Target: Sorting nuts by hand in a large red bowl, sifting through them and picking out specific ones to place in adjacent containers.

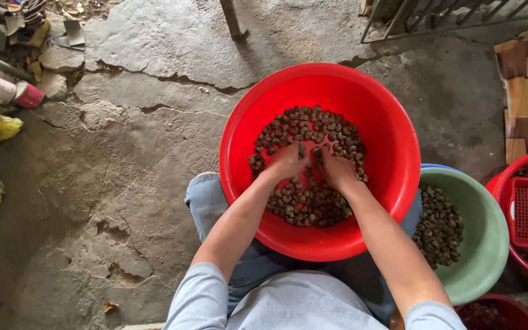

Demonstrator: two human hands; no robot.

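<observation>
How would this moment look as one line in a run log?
left hand: in nuts | right hand: in nuts | red basin: on lap | grip: unclear

Your left hand (286, 162) and right hand (336, 170) press side by side into small dark brown nuts (313, 131) heaped in a round red plastic basin (239, 131) on your lap, above cracked concrete floor (123, 153).

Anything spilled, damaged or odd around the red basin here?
Nothing spilled: the dark nuts all sit inside the red basin, where the left hand and right hand dig into them. The only damage is the concrete floor, cracked and flaking left of the basin, with litter at its edge.
</observation>
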